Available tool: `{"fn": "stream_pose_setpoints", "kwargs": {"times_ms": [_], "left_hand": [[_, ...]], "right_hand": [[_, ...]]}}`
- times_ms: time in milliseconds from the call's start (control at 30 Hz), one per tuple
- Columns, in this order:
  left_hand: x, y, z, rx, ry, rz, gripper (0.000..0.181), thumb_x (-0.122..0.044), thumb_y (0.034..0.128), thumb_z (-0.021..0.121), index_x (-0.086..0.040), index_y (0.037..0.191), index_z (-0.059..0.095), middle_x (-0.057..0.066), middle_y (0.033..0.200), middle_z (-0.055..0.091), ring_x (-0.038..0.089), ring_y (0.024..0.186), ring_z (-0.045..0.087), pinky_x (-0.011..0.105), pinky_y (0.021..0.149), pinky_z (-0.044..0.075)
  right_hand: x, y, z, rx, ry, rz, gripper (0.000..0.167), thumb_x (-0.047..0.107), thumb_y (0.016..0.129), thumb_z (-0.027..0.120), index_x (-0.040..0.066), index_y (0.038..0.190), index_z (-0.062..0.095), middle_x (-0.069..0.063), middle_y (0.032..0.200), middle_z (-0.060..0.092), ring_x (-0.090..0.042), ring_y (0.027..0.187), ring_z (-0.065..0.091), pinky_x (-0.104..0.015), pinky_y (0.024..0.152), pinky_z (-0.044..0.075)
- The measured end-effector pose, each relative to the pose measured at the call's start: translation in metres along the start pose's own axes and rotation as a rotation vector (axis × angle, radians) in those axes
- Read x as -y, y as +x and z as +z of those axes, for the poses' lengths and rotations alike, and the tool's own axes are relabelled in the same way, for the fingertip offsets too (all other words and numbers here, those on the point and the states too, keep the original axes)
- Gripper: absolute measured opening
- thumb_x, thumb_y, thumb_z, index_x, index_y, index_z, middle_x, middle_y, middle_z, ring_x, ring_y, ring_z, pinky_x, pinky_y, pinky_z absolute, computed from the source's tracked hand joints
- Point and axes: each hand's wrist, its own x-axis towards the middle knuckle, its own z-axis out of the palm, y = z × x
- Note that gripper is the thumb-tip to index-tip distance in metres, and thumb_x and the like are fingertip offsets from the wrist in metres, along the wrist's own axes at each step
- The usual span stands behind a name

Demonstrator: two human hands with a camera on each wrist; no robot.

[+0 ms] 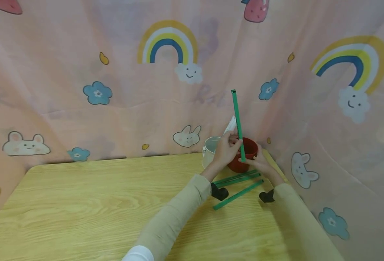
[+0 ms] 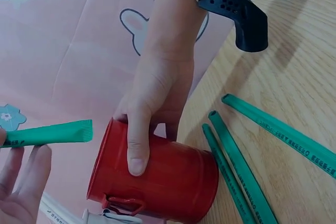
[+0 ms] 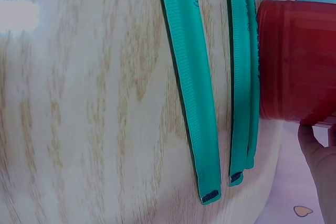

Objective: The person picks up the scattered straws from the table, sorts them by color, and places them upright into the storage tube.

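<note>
My left hand (image 1: 224, 151) pinches an upright green stick packet (image 1: 236, 115) in front of the red bucket (image 1: 237, 166). In the left wrist view, the fingers of the left hand (image 2: 26, 184) hold that packet (image 2: 58, 134) beside the bucket's mouth, apart from it. My right hand (image 1: 263, 162) grips the red bucket (image 2: 176, 179) at its rim, thumb along the side wall. Seen from the right wrist, the right hand (image 3: 324, 174) touches the bucket (image 3: 299, 61) from below in the picture. What the bucket holds inside is hidden.
Several green packets (image 1: 238, 194) lie on the wooden table (image 1: 97, 203) in front of the red bucket. A white bucket (image 1: 208, 158) stands to its left, with white packets (image 1: 231, 124) rising behind the left hand. A patterned curtain (image 1: 123, 127) hangs behind and at the right.
</note>
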Motion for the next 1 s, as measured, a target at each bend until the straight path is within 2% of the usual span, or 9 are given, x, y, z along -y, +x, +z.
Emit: {"fn": "stream_pose_setpoints", "kwargs": {"times_ms": [67, 233, 367, 500, 667, 900, 1000], "left_hand": [[0.0, 0.001, -0.001, -0.029, -0.026, 0.013, 0.027, -0.011, 0.0961, 0.056, -0.002, 0.122, 0.053, 0.017, 0.101, 0.064, 0.031, 0.078, 0.067, 0.038, 0.069, 0.06], [0.0, 0.004, -0.002, -0.126, 0.019, 0.026, 0.031, -0.009, 0.0936, 0.058, -0.007, 0.123, 0.052, 0.013, 0.103, 0.065, 0.024, 0.08, 0.068, 0.021, 0.065, 0.056], [0.0, 0.005, -0.002, -0.163, 0.032, 0.021, 0.029, -0.008, 0.0931, 0.059, -0.006, 0.122, 0.053, 0.014, 0.104, 0.065, 0.023, 0.08, 0.069, 0.018, 0.064, 0.055], [0.002, 0.007, -0.001, -0.173, 0.035, 0.03, 0.028, -0.008, 0.0938, 0.059, -0.004, 0.121, 0.053, 0.015, 0.105, 0.066, 0.025, 0.08, 0.07, 0.018, 0.064, 0.055], [0.009, 0.009, 0.004, -0.166, 0.053, 0.01, 0.026, -0.009, 0.0943, 0.059, -0.003, 0.12, 0.055, 0.014, 0.105, 0.067, 0.022, 0.081, 0.071, 0.016, 0.064, 0.055], [0.019, 0.009, 0.01, -0.189, 0.092, 0.043, 0.025, -0.006, 0.0922, 0.062, -0.004, 0.117, 0.057, 0.014, 0.102, 0.07, 0.021, 0.076, 0.07, 0.014, 0.059, 0.053], [0.022, 0.008, 0.012, -0.17, 0.098, 0.02, 0.025, -0.006, 0.0918, 0.062, -0.002, 0.116, 0.058, 0.015, 0.102, 0.071, 0.024, 0.073, 0.07, 0.014, 0.055, 0.052]], "right_hand": [[0.0, 0.001, 0.0, -0.013, -0.024, 0.008, 0.091, 0.014, 0.089, 0.068, 0.006, 0.148, -0.001, -0.023, 0.153, 0.01, -0.041, 0.141, 0.016, -0.063, 0.113, 0.019], [-0.002, 0.002, 0.0, -0.024, -0.05, 0.043, 0.094, 0.019, 0.088, 0.069, 0.008, 0.149, -0.002, -0.022, 0.155, 0.011, -0.041, 0.142, 0.015, -0.063, 0.113, 0.018], [-0.002, 0.002, 0.001, -0.014, -0.03, 0.049, 0.093, 0.017, 0.088, 0.069, 0.01, 0.149, 0.0, -0.019, 0.156, 0.012, -0.04, 0.143, 0.015, -0.064, 0.113, 0.02], [-0.002, 0.001, 0.001, -0.012, -0.006, 0.038, 0.091, 0.015, 0.089, 0.068, 0.011, 0.149, 0.0, -0.019, 0.155, 0.013, -0.039, 0.143, 0.016, -0.063, 0.113, 0.021], [-0.002, 0.0, 0.0, -0.016, -0.028, 0.047, 0.093, 0.016, 0.089, 0.068, 0.009, 0.149, -0.002, -0.021, 0.155, 0.012, -0.041, 0.143, 0.016, -0.064, 0.112, 0.021], [-0.002, 0.0, -0.001, -0.028, -0.05, 0.038, 0.095, 0.018, 0.088, 0.069, 0.008, 0.15, -0.002, -0.021, 0.155, 0.01, -0.041, 0.144, 0.013, -0.065, 0.113, 0.017], [-0.001, -0.002, 0.0, -0.027, -0.055, 0.036, 0.096, 0.017, 0.088, 0.069, 0.006, 0.15, -0.003, -0.022, 0.156, 0.008, -0.043, 0.144, 0.011, -0.066, 0.113, 0.016]]}}
